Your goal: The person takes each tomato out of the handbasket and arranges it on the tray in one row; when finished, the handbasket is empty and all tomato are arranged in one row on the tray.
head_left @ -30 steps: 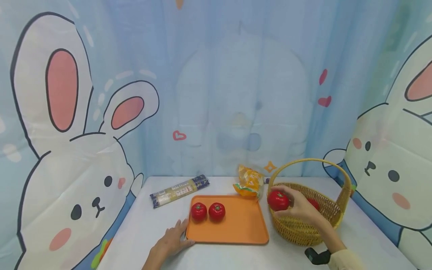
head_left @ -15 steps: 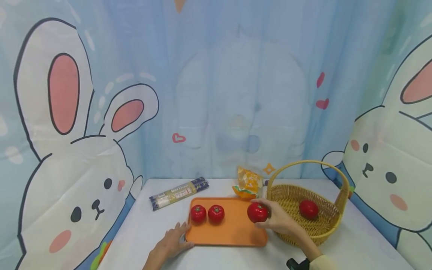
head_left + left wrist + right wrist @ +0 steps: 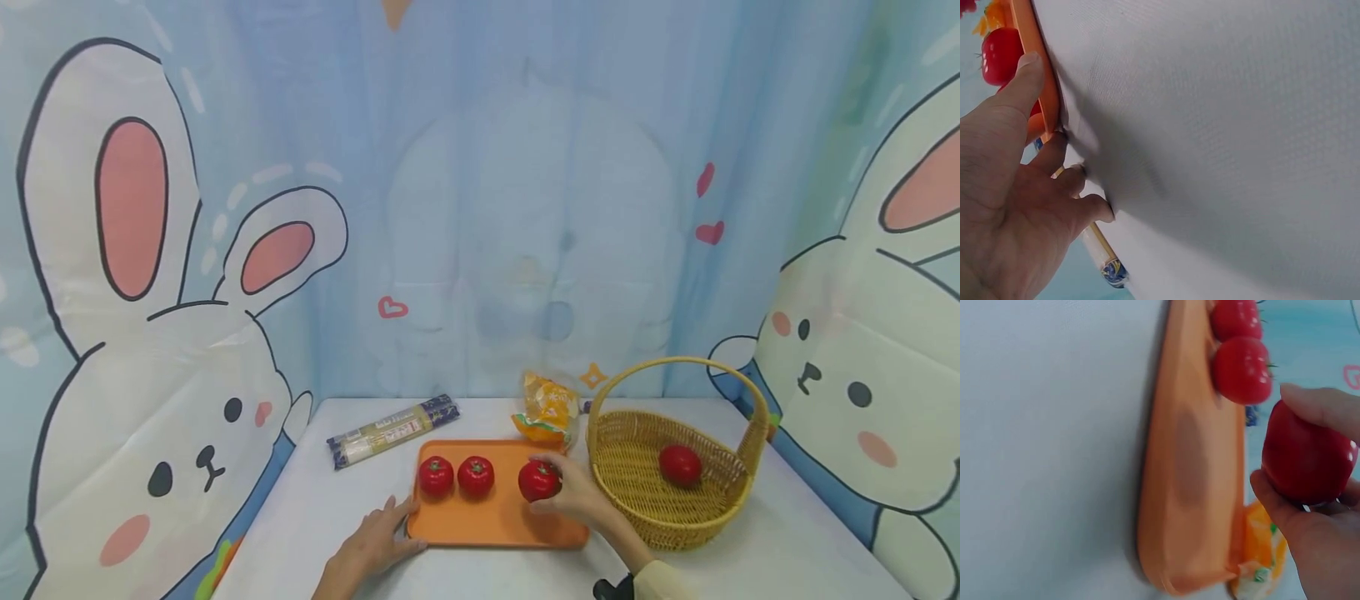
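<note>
Tomato held in right grip, above tray — early release could roll it against next tomato; left grip spread, touching tray corner.

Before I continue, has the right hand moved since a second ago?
Yes: in the head view, the right hand moved left, from the basket to over the orange tray.

The right hand has carried its held tomato leftward from the basket to above the tray, nearer the paired tomatoes. The lone tomato inside the basket, partly hidden behind that arm a second ago, now shows fully.
</note>
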The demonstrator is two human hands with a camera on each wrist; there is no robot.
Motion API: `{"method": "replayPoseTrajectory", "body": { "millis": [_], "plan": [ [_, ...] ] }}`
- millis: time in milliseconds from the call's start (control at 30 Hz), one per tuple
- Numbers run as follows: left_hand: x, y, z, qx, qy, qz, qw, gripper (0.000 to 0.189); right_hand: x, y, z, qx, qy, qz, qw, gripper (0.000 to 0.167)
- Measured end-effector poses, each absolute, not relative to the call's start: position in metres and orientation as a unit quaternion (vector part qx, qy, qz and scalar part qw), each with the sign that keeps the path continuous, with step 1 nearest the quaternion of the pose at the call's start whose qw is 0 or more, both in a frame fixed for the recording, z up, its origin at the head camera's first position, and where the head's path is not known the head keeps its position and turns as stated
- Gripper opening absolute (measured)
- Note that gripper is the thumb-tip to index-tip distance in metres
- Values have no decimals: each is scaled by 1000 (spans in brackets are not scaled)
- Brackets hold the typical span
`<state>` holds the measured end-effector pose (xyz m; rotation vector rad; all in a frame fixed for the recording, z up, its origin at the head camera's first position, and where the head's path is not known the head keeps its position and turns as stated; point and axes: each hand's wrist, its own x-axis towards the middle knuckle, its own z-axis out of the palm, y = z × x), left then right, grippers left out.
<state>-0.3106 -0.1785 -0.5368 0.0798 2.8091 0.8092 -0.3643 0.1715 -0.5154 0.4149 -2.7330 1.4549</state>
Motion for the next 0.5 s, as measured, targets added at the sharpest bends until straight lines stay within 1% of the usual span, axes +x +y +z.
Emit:
{"method": "replayPoseTrajectory", "body": {
  "millis": [67, 233, 500],
  "plan": [
    [-311, -179, -537, 29, 955, 275, 106, 66, -370, 164, -521, 110, -881, 459, 17, 78],
    [-311, -180, -538, 32, 954, 277, 113, 67, -381, 153, -532, 88, -887, 452, 30, 78],
    [-312, -180, -536, 33, 955, 273, 112, 66, -389, 143, -541, 97, -882, 459, 52, 81]
  ]
}}
